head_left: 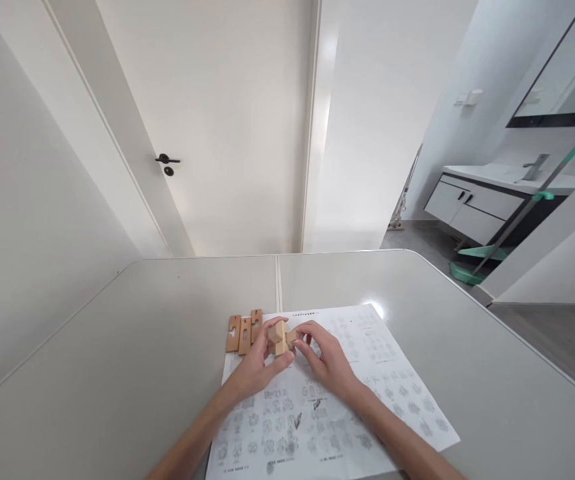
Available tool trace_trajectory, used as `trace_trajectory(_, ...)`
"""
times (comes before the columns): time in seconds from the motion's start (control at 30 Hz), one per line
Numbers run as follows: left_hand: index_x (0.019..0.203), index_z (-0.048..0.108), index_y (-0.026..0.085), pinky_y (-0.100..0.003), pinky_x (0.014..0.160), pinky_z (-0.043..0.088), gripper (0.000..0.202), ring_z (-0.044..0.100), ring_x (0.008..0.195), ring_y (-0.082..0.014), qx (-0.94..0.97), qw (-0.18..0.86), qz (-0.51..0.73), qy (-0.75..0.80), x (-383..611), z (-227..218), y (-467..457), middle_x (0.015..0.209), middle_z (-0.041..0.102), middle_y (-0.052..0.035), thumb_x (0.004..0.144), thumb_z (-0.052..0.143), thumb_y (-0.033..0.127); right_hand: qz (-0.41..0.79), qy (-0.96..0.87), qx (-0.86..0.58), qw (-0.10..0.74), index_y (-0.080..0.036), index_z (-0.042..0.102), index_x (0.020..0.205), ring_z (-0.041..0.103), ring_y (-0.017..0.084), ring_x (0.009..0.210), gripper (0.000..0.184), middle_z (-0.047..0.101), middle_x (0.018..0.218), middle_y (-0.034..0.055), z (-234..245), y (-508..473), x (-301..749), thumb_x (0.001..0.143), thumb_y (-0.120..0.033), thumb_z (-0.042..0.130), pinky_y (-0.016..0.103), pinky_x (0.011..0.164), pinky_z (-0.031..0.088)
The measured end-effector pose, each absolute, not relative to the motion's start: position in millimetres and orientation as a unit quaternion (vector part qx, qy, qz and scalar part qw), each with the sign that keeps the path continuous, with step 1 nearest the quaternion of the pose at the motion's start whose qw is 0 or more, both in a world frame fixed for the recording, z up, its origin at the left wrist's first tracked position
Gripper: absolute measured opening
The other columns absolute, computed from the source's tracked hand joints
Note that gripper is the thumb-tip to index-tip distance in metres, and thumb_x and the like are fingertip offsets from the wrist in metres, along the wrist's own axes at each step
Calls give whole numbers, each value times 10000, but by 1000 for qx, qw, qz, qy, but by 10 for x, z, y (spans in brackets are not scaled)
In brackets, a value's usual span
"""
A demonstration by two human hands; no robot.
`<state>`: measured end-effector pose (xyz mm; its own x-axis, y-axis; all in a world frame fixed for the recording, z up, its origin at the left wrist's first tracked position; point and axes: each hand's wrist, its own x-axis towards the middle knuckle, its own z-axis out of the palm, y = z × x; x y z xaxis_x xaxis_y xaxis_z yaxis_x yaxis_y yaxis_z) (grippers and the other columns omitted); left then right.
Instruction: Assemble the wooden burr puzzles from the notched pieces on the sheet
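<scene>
Between my two hands is a wooden burr puzzle (280, 337) made of interlocking pale blocks, held above a printed sheet (392, 360). My left hand (260, 365) grips its left side, with the thumb along the near face and the fingers behind. On the right, my right hand (324, 353) pinches a block that sticks out from the puzzle's right end. Whether that block is loose or joined is too small to tell. Several flat brown wooden pieces (244, 335) with cut-out slots lie just left of my left hand, at the sheet's upper left edge.
The sheet shows rows of small grey diagrams and lies on a pale grey table (167, 333) with a seam down its middle. Beyond the table stands a white door (237, 133) with a black handle. To the right are a sink cabinet (477, 200) and a green dustpan (467, 273).
</scene>
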<state>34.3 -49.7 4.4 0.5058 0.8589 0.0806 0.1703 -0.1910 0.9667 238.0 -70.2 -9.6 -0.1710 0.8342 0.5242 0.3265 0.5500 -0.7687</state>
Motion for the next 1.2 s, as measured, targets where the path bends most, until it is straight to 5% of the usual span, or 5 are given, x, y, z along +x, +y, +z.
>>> trace_trajectory(0.1, 1431, 444, 311, -397, 1015, 514, 609, 637, 1142, -250, 696, 520, 319, 379, 349, 58, -488, 1311, 610, -83, 904, 709, 465, 231, -721, -406, 511, -238, 611, 1073, 609, 203, 814, 140, 676, 958, 65, -126, -685, 2391, 1054, -305, 489, 323, 733, 518)
trace_trajectory(0.4, 1312, 582, 293, -410, 1038, 519, 615, 634, 1183, -268, 695, 474, 350, 412, 384, 69, -461, 1322, 648, -68, 771, 840, 434, 225, -729, -411, 498, -245, 612, 1124, 649, 201, 857, 149, 706, 1016, 65, -139, -711, 2393, 1057, -296, 490, 314, 756, 528)
trace_trajectory(0.77, 1302, 598, 283, -505, 1080, 479, 570, 599, 1247, -322, 669, 524, 370, 375, 397, 108, -444, 1374, 637, -90, 795, 803, 442, 325, -708, -404, 480, -254, 618, 1135, 667, 227, 959, 184, 706, 1168, 81, -142, -706, 2370, 1042, -350, 493, 359, 842, 547)
trace_trajectory(1.0, 1334, 596, 284, -418, 981, 537, 597, 633, 1168, -299, 671, 545, 351, 360, 398, 171, -477, 1467, 572, -100, 798, 816, 429, 346, -708, -413, 457, -244, 626, 1084, 648, 198, 820, 140, 723, 1077, 57, -178, -726, 2327, 996, -310, 540, 315, 694, 536)
trace_trajectory(1.2, 1328, 538, 235, -367, 888, 564, 619, 546, 1290, -319, 618, 529, 448, 372, 317, 200, -417, 1437, 588, -156, 820, 784, 488, 338, -705, -436, 446, -228, 643, 1055, 647, 192, 774, 180, 725, 975, 55, -225, -746, 2291, 1002, -377, 557, 298, 654, 524)
